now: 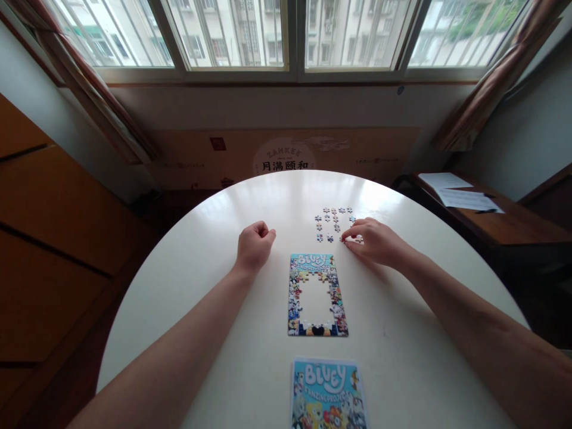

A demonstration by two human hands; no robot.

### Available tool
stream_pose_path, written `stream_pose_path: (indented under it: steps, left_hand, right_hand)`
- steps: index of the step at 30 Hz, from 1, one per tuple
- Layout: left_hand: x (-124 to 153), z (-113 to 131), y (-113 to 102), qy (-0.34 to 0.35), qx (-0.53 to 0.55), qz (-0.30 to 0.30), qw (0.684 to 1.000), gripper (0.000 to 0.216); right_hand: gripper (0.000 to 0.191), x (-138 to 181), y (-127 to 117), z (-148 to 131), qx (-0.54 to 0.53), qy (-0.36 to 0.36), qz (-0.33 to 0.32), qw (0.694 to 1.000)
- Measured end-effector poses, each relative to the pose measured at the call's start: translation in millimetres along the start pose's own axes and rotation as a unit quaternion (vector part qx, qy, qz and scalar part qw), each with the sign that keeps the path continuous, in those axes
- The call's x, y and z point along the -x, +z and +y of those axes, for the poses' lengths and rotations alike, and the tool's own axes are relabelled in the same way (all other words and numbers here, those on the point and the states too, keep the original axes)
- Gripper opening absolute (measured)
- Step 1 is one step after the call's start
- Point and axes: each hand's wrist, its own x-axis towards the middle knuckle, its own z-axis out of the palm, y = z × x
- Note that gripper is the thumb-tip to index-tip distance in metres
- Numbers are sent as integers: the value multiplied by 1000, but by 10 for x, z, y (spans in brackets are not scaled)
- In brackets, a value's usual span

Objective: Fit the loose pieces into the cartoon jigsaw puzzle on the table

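Note:
My left hand (255, 245) rests on the white table as a closed fist, with nothing showing in it. At the far side of the tabletop, my right hand (374, 239) pinches a small jigsaw puzzle piece (342, 239) between thumb and fingertips. Several loose puzzle pieces (336, 227) lie in rough rows around those fingers, and some are partly hidden by the hand. Between my forearms lies a jigsaw puzzle (294, 304) whose border is joined, with a bare white middle. Nearer to me is a printed "Bluey" picture sheet (328, 396), cut off by the lower frame edge.
The round white table (179, 298) has a curved far edge. Behind it stand a printed cardboard panel (192, 161) and a barred window (232, 36). To the right, papers (465, 199) and pens lie on a brown desk (482, 223). An orange-brown cabinet (49, 226) is on the left.

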Motion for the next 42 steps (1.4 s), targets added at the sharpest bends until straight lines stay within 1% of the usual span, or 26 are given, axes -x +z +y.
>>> stream_pose_path:
  steps: [5, 12, 19, 30, 37, 42]
  left_hand:
    - [3, -3, -6, -1, -1, -3, 1000, 35]
    - [0, -9, -9, -5, -6, -6, 1000, 35]
    - [2, 5, -16, -5, -9, -5, 1000, 35]
    - [-10, -22, -15, 3, -10, -5, 1000, 35]
    - [-12, -26, -11, 2, -5, -7, 1000, 35]
    - [-16, -36, -2, 3, 2, -9, 1000, 35]
  right_hand:
    - [23, 26, -51, 47, -6, 17, 7, 1000]
    - [16, 22, -64, 1, 12, 25, -7, 1000]
    - [17, 5, -71, -19, -20, 47, -21, 998]
    - [14, -13, -45, 0, -47, 53, -28, 997]
    - [11, -6, -53, 6, -54, 41, -28, 997]
    - [9, 29, -105, -8, -101, 14, -31, 994]
